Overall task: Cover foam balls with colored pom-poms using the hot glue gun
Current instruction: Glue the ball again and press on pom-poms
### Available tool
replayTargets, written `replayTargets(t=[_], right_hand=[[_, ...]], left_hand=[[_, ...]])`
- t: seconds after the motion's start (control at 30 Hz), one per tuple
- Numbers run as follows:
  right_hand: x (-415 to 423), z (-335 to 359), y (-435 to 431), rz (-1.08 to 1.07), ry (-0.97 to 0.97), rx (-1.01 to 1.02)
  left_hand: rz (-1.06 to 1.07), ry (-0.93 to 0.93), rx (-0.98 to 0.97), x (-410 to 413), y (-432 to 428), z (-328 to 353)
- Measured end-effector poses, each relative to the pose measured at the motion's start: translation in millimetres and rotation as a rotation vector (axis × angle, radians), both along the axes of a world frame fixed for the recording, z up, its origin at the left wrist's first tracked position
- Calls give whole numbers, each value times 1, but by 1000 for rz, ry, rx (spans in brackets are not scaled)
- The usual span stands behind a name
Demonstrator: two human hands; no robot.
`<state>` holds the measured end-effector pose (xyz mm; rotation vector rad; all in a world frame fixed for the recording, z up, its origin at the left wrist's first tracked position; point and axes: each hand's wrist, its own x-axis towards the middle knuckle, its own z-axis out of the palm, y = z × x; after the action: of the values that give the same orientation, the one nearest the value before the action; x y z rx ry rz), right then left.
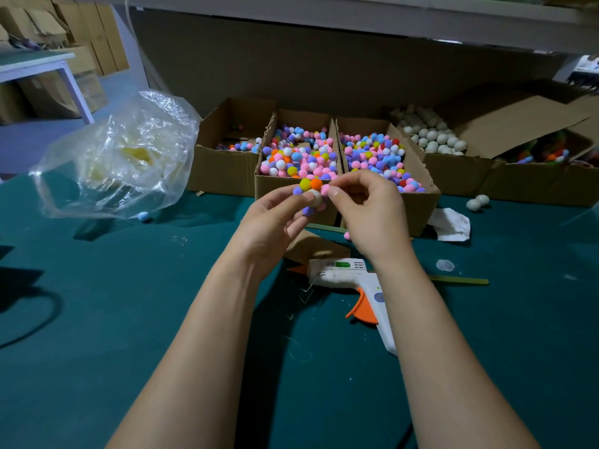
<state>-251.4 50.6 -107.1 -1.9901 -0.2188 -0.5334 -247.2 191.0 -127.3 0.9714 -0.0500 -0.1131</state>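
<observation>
Head view: left hand [275,218] grips the part-covered foam ball [315,198] between both hands; right hand [369,209] pinches a pink pom-pom [325,189] onto it. Best pressed snug against its neighbours, held steady; glue gun [353,277] lies below the right wrist

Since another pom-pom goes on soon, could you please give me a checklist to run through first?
1. Ball held securely: ok, the left hand grips it.
2. Pink pom-pom seated: ok, the right hand pinches it against the ball.
3. Glue set: cannot tell.
4. Ball fully covered: not ok, bare foam shows.
5. Right hand free for the glue gun: not ok, it holds the pink pom-pom.
6. Glue gun close by: ok, it lies on the table under the right forearm.
</observation>
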Motion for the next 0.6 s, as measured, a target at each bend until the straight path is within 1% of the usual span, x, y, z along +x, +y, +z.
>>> replayTargets(t=[0.2, 0.3, 0.53, 0.6], right_hand=[[1, -3, 0, 1, 11, -55], [1, -3, 0, 21, 24, -73], [0, 2, -7, 0, 78, 36], [0, 3, -7, 4, 78, 37]], left_hand=[[22, -49, 127, 0, 0, -2], [31, -57, 151, 0, 0, -2], [4, -23, 23, 0, 3, -1], [-2, -10, 6, 1, 3, -1]])
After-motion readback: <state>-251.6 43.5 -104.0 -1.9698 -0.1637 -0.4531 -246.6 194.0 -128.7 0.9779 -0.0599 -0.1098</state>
